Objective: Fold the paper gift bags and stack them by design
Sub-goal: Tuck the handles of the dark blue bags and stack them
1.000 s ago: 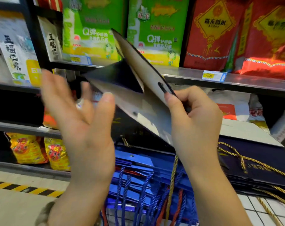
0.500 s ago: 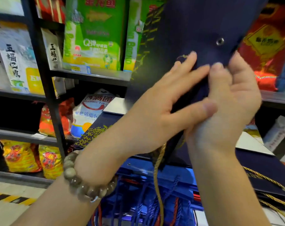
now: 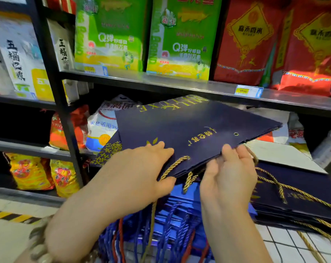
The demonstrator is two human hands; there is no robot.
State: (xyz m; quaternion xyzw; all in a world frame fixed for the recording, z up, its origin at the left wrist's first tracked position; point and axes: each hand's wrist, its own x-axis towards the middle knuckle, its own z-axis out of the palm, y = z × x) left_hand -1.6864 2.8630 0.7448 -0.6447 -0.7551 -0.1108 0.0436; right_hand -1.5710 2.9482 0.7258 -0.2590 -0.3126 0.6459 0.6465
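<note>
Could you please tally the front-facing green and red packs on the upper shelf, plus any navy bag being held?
Green packs: 2
Red packs: 2
Navy bag, held: 1
Total: 5

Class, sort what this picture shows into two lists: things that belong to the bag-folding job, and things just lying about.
Belongs to the job: navy gift bag, flattened, gripped by left hand and right hand; stack of navy bags at right; blue bags beneath the hands.

Just lying about: green packs and red packs on the upper shelf; yellow packets lower left; price tag.
</note>
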